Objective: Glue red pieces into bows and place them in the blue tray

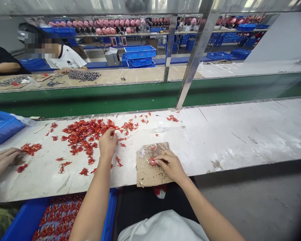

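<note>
1. dried red chilli [152, 161]: pinched on the cardboard by the fingertips of the right grip [170, 164], at that hand's left side. its long axis seems to run sideways, though the fingers hide most of it.
2. torn cardboard [145, 176]: lies under the right grip, speckled with what look like seeds.
3. left grip [109, 144]: fingers pressed together at the edge of a chilli pile [85, 134], farther from the pinched chilli than the right grip. i cannot tell if they hold anything.
4. blue crate [110, 207]: sits below the near edge of the white surface [228, 144], packed with red chillies.
5. another person's hand [2, 162]: at far left, beside loose chillies.
6. green conveyor belt [65, 100]: runs beyond the surface, with storage shelves [107, 33] in the distance.
</note>
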The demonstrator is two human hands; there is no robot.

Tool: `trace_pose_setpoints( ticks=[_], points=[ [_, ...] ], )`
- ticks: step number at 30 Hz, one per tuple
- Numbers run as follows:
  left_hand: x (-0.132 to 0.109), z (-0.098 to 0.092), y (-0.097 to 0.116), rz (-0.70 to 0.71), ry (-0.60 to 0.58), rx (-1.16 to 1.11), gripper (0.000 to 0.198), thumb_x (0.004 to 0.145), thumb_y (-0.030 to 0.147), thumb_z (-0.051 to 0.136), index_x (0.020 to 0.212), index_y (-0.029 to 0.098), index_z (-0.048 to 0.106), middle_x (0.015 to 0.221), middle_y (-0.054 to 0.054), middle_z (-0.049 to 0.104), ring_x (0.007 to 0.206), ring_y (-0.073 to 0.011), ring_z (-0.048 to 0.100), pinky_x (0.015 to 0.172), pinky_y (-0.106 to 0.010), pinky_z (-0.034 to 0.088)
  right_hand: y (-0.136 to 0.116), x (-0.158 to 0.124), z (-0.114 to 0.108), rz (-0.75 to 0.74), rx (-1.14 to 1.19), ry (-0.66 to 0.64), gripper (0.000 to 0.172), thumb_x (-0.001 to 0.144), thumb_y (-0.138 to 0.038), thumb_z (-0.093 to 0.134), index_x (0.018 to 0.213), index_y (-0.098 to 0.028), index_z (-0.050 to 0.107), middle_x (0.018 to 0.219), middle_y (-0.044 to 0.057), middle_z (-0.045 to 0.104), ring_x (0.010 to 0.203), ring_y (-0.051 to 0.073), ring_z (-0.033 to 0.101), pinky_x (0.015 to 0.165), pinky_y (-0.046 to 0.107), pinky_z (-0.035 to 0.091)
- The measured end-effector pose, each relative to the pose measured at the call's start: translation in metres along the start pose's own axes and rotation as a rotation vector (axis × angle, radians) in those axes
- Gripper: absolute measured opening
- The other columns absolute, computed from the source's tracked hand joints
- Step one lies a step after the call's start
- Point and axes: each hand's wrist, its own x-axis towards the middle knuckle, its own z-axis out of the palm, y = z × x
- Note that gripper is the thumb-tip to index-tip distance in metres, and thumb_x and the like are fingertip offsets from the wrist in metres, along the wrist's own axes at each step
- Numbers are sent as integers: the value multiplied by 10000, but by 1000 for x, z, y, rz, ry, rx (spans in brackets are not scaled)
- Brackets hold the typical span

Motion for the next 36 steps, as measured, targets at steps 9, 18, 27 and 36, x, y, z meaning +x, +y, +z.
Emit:
trace_pose_setpoints(
  ticks=[9,18,27,36],
  points=[
    [-58,-43,35,-225,194,-745,495,930,420,634,1332,131,644,1241,-149,719,1084,-249,721,982,-398,581,2,-14,-2,-74,-45,51,131,960,-278,681,1027,-285,793,858,44,662,869,224,594,795,387,504],
    [-150,-55,80,-344,-141,-784,443,862,479,735,1216,212,744,1203,-90,751,1134,-272,698,1099,-450,497,-24,-18,-8,165,225,56,110,920,-337,729,957,-275,812,898,46,670,887,211,623,763,340,515],
    [-190,-53,95,-545,-434,-1209,509,819,428,806,1244,162,721,1159,-128,760,1017,-256,733,939,-349,587,-39,-18,-7,270,606,-21,101,871,-354,790,934,-278,811,868,11,692,792,152,630,737,283,514],
    [-190,-56,83,-622,-431,-1254,462,797,395,835,1174,144,744,1035,-116,785,905,-221,752,864,-290,595,-48,-17,-6,459,631,-55,188,812,-382,834,943,-249,819,775,15,756,704,161,688,707,290,580]
  ],
)
